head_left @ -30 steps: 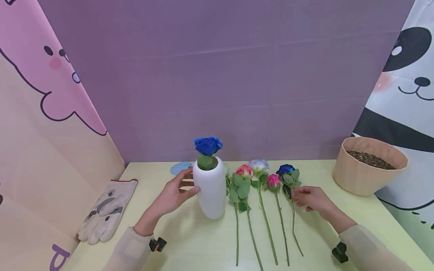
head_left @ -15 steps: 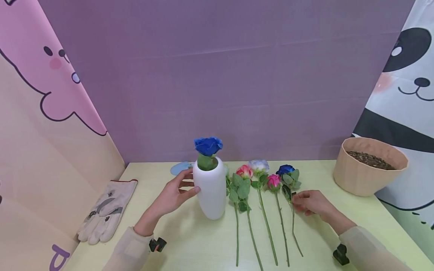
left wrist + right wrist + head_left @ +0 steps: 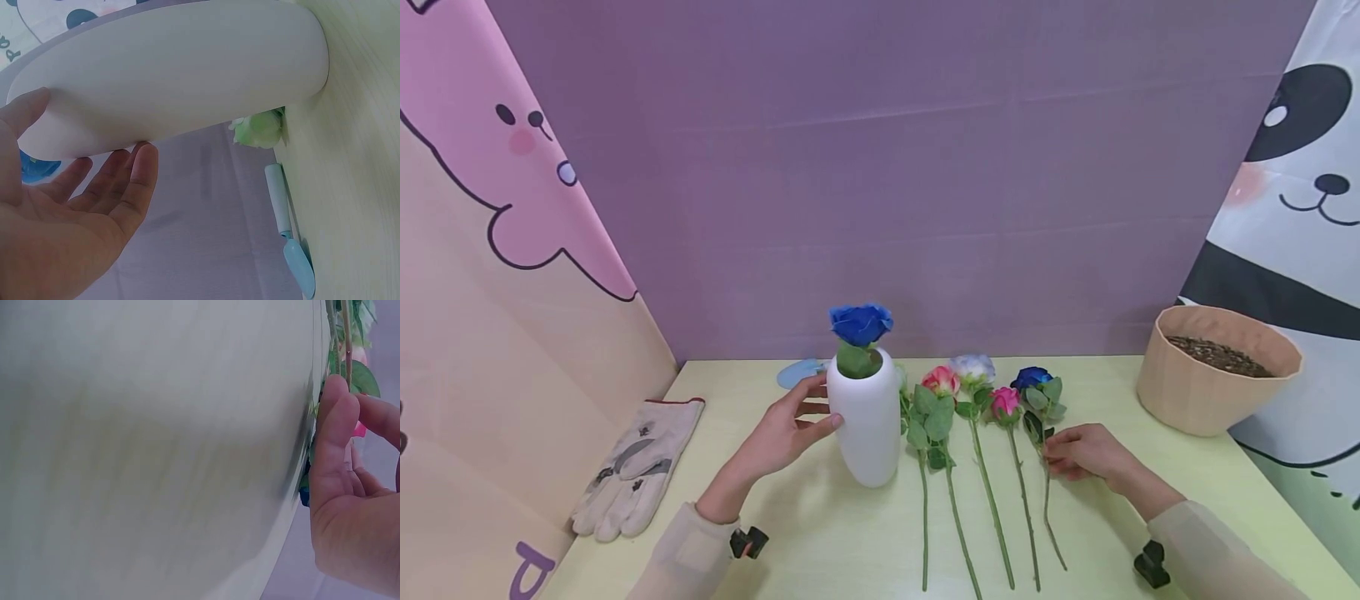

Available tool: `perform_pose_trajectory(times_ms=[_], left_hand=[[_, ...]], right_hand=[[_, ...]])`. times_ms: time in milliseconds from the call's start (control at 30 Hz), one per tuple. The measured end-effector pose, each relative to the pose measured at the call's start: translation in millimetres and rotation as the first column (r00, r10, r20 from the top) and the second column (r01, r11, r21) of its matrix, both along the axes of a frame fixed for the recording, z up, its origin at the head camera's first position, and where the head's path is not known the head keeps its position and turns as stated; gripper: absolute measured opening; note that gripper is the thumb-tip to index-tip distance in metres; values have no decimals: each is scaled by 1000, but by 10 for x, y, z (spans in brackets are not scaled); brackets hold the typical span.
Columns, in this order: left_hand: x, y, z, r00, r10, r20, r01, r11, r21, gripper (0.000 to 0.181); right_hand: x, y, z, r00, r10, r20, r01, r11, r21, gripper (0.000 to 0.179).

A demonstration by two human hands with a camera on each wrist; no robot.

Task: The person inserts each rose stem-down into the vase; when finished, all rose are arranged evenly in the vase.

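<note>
In the head view, my left hand [image 3: 782,437] holds the upright white vase [image 3: 868,437] from its left side. The left wrist view shows the thumb on one side of the vase [image 3: 187,75] and the fingers on the other. A blue rose [image 3: 861,325] stands in the vase, its stem hidden inside. At the right, my right hand [image 3: 1090,454] pinches the stem of a second blue rose [image 3: 1032,377], just below its leaves; this rose lies on the table. To its left lie a pink rose [image 3: 1005,402], a pale lilac flower [image 3: 972,367] and a red-pink rose [image 3: 942,380].
A pale green flower [image 3: 259,129] lies partly hidden behind the vase. Also behind it is a light blue trowel [image 3: 279,200]. Work gloves [image 3: 632,475] lie at the table's left edge. A tan pot [image 3: 1202,387] with dark grainy filling stands at the back right.
My right hand has slid slightly down along the stem of the lying blue rose, and the stem's lower end has shifted a little left. The left hand and vase have stayed put.
</note>
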State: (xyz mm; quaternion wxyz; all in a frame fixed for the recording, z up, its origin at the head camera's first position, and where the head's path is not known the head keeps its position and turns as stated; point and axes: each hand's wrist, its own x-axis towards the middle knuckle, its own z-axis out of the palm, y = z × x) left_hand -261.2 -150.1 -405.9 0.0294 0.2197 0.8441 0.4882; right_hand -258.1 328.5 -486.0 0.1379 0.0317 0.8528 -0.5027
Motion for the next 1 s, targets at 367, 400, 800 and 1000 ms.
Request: perform_pose_trajectory(times_ms=[367, 400, 800, 1000], left_hand=[[-7, -9, -5, 1000, -3, 1, 3, 1000, 3, 67], [-6, -9, -3, 1000, -2, 0, 2, 1000, 2, 67], [-14, -6, -4, 1000, -3, 3, 3, 1000, 2, 66], [-10, -6, 1, 1000, 0, 8, 0, 1000, -1, 68]], right_hand=[[-12, 9, 76, 1000, 15, -1, -15, 997, -78, 38], [-18, 11, 88, 1000, 25, -9, -25, 997, -78, 39], [-55, -86, 346, 996, 23, -87, -34, 992, -123, 43], [-68, -149, 427, 991, 9, -131, -30, 987, -156, 42]])
